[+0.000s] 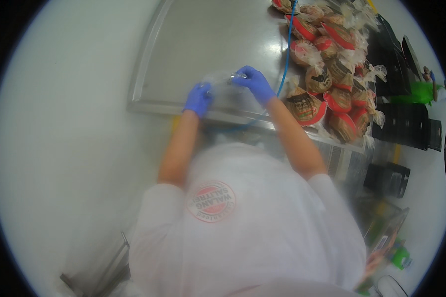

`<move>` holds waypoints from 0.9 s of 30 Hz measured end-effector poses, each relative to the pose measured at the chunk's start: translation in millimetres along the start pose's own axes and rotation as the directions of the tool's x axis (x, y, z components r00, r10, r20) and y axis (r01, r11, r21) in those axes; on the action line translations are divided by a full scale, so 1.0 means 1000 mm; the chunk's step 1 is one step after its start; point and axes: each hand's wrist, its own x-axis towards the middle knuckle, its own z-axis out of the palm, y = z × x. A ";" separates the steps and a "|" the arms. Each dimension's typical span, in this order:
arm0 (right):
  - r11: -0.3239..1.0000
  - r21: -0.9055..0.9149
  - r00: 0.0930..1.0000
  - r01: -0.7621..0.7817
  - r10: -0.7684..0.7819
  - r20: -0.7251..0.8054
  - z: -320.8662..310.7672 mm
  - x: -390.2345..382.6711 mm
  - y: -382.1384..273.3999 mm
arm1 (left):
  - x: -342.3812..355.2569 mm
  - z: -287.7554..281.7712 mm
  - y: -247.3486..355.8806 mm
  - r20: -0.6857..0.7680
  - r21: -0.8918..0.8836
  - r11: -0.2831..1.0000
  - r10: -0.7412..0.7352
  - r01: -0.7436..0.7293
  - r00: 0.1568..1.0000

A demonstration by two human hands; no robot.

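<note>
Over the front edge of the steel table (pixel 183 49), a thin clear plastic bag (pixel 218 79) stretches between my two hands. My left hand (pixel 199 100), in a blue glove, is closed on its left side. My right hand (pixel 255 83), also blue-gloved, has its fingers pinched at the bag's other side. A small shiny metal piece (pixel 237 76) shows at those fingertips; blur hides its kind. Just right of that hand runs a thin blue hose (pixel 285 67), which passes behind my right forearm.
Several clear-bagged round brown items with red labels (pixel 339 74) are piled along the table's right side. Black crates (pixel 401 123) stand beyond them. A white wall (pixel 69 99) fills the left. Metal bars (pixel 109 262) stand at lower left.
</note>
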 end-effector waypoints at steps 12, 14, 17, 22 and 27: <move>0.686 0.704 0.976 0.184 -0.043 -0.214 -0.002 0.000 -0.036 | -0.008 0.013 -0.007 0.072 0.418 0.908 -0.063 0.027 0.995; 0.608 0.753 0.965 0.254 -0.103 -0.242 -0.003 0.003 -0.046 | -0.008 0.020 -0.009 0.078 0.629 0.760 0.148 -0.163 0.986; 0.376 0.894 0.959 0.242 0.046 -0.279 -0.012 0.000 -0.070 | -0.008 0.043 -0.015 0.216 0.905 0.227 0.482 -0.359 0.849; -0.156 0.988 0.989 -0.018 -0.146 -0.005 -0.060 -0.017 -0.078 | -0.013 0.118 -0.008 0.421 0.886 -0.394 0.465 -0.244 0.779; -0.128 0.978 0.973 0.162 -0.145 -0.180 -0.113 -0.096 -0.096 | 0.054 0.096 -0.036 0.653 0.757 -0.415 0.506 -0.506 0.563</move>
